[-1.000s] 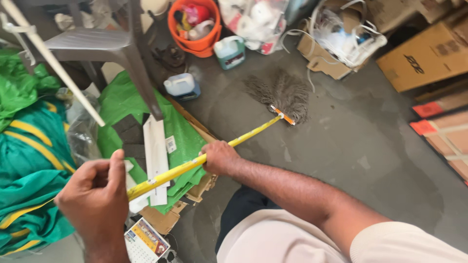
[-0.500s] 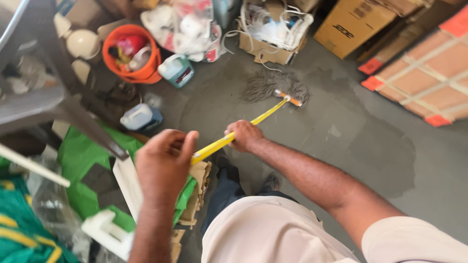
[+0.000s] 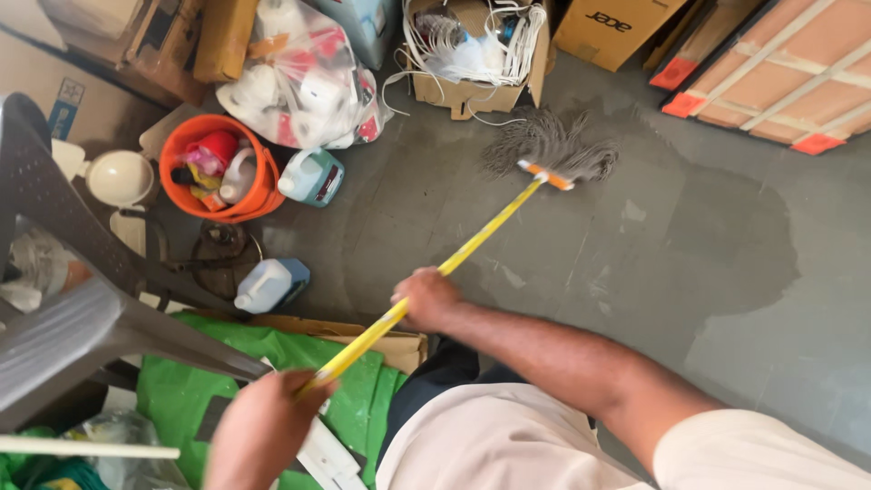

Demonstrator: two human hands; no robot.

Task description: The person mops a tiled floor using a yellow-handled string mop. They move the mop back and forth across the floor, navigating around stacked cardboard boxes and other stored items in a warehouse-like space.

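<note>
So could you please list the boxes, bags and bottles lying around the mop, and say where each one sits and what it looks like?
Brown cardboard box: top middle, dark print on its side.
Open carton: beside the mop head, full of white cords.
Clear plastic bag: top left, white rolls inside.
Teal jug: by the orange bucket, labelled.
White and blue jug: lying lower left.
Flat pink cartons: top right, orange corners.

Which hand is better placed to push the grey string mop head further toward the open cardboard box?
Probably the right hand. It grips the yellow mop handle further down, closer to the grey string mop head. The left hand holds the handle's top end, close to the body, and looks better placed as a pivot.
</note>
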